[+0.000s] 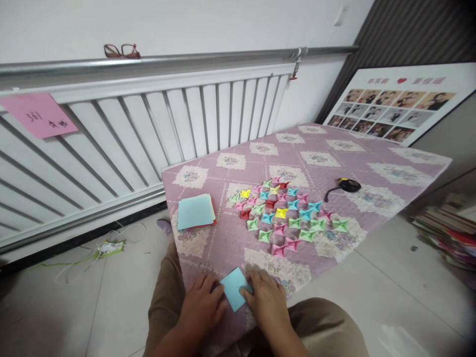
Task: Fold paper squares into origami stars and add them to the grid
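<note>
A light blue square of origami paper [235, 286] lies near the table's front edge, turned so that one corner points away from me. Faint crease lines cross its surface. My left hand [204, 303] pinches its left corner, fingers bent and pressed together. On the other side, my right hand [268, 300] holds the right corner, with the thumb resting on top of the paper and the fingers curled beyond its edge. Beyond my hands sit several small folded paper pieces [281, 213] in pink, green, blue, yellow and red, set out in rows.
A stack of coloured paper sheets [195, 212], blue on top, lies at the table's left. A black and yellow object with a strap [349, 185] rests at the right on the patterned tablecloth [208, 168]. A white radiator [223, 116] stands behind; a photo board [390, 104] leans at far right.
</note>
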Tool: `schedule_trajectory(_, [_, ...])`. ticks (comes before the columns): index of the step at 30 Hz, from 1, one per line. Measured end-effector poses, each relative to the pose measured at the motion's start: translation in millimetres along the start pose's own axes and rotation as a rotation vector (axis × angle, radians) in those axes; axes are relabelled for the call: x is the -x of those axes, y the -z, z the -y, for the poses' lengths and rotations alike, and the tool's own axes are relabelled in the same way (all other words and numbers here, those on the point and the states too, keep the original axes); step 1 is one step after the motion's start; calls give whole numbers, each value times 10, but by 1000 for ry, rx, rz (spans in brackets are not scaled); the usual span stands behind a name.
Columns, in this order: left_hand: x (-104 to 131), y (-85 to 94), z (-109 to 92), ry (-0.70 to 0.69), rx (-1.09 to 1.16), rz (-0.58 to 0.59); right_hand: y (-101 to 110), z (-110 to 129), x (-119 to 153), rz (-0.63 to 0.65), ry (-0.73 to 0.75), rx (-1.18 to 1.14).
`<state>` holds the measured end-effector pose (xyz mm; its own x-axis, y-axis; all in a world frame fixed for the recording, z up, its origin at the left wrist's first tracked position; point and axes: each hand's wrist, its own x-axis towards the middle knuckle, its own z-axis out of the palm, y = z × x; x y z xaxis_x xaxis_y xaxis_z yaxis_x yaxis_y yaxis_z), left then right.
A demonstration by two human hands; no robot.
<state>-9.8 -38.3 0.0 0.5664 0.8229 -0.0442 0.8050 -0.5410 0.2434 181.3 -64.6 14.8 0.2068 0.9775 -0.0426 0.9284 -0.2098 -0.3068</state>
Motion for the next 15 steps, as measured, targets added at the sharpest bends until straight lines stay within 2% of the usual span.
schedule_trajectory(3, [-244, 166, -88, 95, 8, 103, 22, 12, -25, 32, -13, -2])
schedule_trajectory(6, [-427, 276, -160, 107, 38, 185, 32, 8, -36, 47, -11, -16])
schedule_trajectory(10, [-531, 338, -185, 113, 113, 267, 46, 1, -41, 69, -16, -34])
schedule_trajectory(15, [-589, 373, -128, 93, 135, 310, 42, -3, -45, 68, -23, -52])
